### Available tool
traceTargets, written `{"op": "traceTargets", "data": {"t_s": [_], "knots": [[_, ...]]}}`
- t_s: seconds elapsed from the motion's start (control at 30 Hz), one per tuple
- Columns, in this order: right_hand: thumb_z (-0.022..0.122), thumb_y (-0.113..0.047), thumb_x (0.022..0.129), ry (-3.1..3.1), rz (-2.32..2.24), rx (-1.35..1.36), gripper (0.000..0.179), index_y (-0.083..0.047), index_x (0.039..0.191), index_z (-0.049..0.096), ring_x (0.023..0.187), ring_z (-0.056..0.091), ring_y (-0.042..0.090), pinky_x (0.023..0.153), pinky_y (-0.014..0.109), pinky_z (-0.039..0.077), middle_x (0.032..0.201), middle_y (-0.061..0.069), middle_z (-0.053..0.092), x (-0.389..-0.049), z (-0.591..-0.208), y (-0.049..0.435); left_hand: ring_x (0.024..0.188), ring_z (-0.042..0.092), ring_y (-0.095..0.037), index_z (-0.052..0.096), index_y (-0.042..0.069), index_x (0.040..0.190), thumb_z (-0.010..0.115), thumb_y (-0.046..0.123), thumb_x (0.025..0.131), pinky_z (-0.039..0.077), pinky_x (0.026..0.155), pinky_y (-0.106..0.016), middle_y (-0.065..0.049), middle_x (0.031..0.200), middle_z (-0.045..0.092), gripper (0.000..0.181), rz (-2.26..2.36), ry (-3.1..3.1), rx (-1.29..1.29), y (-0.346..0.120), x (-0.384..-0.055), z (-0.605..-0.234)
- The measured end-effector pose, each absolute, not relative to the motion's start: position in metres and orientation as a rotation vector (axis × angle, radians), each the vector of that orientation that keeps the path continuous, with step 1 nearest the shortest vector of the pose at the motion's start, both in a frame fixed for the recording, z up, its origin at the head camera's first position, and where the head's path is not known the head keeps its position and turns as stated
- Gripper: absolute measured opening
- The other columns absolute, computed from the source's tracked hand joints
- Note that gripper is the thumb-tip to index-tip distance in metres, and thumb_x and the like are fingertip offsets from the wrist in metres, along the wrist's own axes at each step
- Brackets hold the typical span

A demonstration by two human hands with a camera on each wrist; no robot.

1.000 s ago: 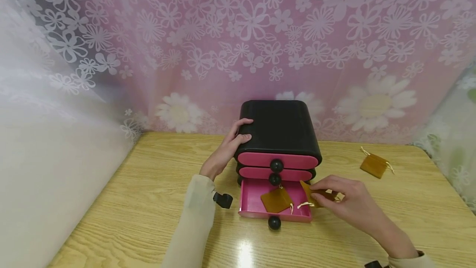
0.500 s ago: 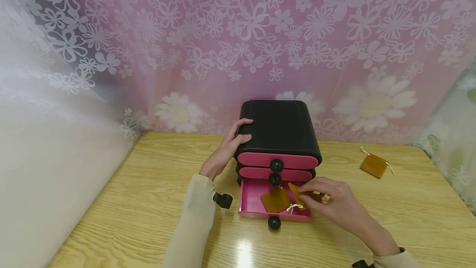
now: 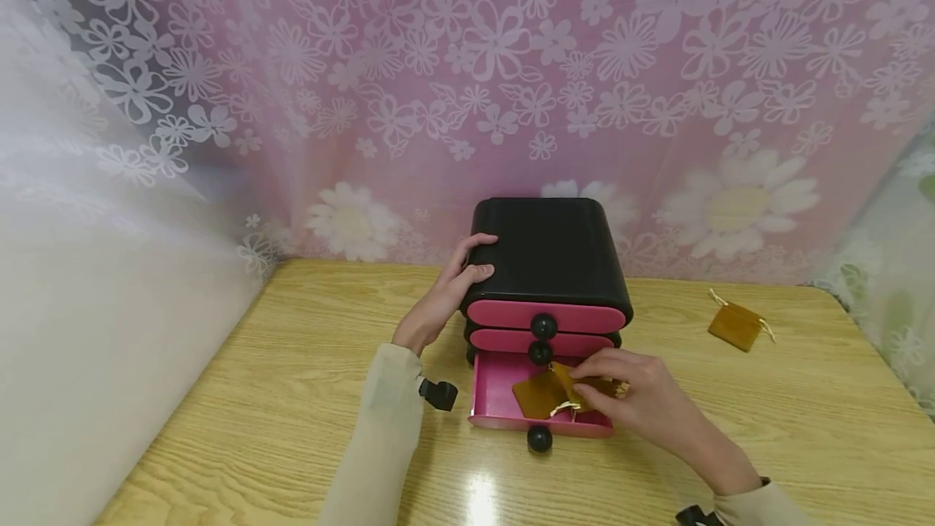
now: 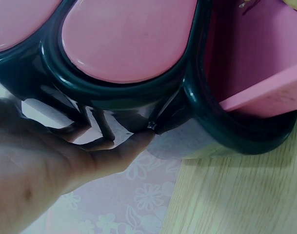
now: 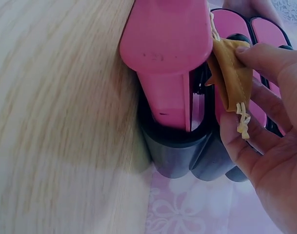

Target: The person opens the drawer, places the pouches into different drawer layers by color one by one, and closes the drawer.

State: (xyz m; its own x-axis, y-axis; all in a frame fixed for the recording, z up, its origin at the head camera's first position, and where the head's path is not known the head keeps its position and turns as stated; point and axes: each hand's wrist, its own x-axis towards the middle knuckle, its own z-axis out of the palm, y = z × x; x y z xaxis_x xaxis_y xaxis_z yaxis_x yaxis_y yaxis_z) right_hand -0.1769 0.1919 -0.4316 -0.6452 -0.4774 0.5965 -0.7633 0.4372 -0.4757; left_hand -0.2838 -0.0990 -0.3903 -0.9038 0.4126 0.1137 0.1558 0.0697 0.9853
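Observation:
A black mini chest of drawers (image 3: pixel 548 250) with pink fronts stands on the table, its bottom drawer (image 3: pixel 493 384) pulled out. My left hand (image 3: pixel 444 296) rests on the chest's left side, fingers along the upper edge; in the left wrist view the fingers (image 4: pixel 131 148) press the dark wall. Inside the drawer lies a mustard drawstring pouch (image 3: pixel 532 398). Over the drawer's right part, my right hand (image 3: pixel 646 400) pinches a second such pouch (image 5: pixel 236 73) between thumb and fingers. The held pouch overlaps the lying one in the head view, its cream cords hanging loose.
Another mustard pouch (image 3: pixel 734 326) lies on the wooden table (image 3: pixel 329 347), right of the chest. Round black knobs (image 3: pixel 539 438) stick out from the drawer fronts. A pink flowered curtain (image 3: pixel 438 104) hangs behind, and a pale sheet (image 3: pixel 109 307) runs along the left.
My right hand has moved left with the pinched pouch, from the drawer's right edge to over the pouch lying inside. The left hand and chest have stayed in place.

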Motion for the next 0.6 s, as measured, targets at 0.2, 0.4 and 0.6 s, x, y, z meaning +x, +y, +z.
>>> {"op": "traceTargets", "data": {"t_s": [0.2,0.4,0.6], "knots": [[0.087,0.005,0.071,-2.311,1.06,1.069,0.035,-0.018,0.096,0.077,0.075,0.063,0.0,0.061,0.012,0.051,0.089,-0.007,0.073,-0.179,-0.434,0.188,0.146,0.038,-0.024,0.044,0.039,0.147,0.049,0.033,0.104,0.028,0.122,-0.056,0.011,0.162,0.025,0.043,1.924,2.155,0.587,-0.099,-0.284,-0.39],[0.087,0.005,0.072,-2.332,1.059,1.08,0.035,-0.018,0.096,0.078,0.079,0.066,0.004,0.062,0.013,0.052,0.091,-0.006,0.074,-0.179,-0.438,0.185,0.146,0.039,-0.024,0.043,0.038,0.147,0.048,0.033,0.105,0.028,0.123,-0.056,0.011,0.163,0.024,0.043,1.92,2.161,0.59,-0.099,-0.284,-0.391],[0.087,0.005,0.071,-2.33,1.067,1.093,0.034,-0.017,0.095,0.078,0.079,0.065,0.004,0.067,0.01,0.051,0.09,-0.007,0.075,-0.179,-0.442,0.178,0.145,0.042,-0.025,0.043,0.038,0.147,0.049,0.033,0.105,0.028,0.122,-0.056,0.011,0.162,0.024,0.043,1.921,2.155,0.591,-0.099,-0.283,-0.39]]}}
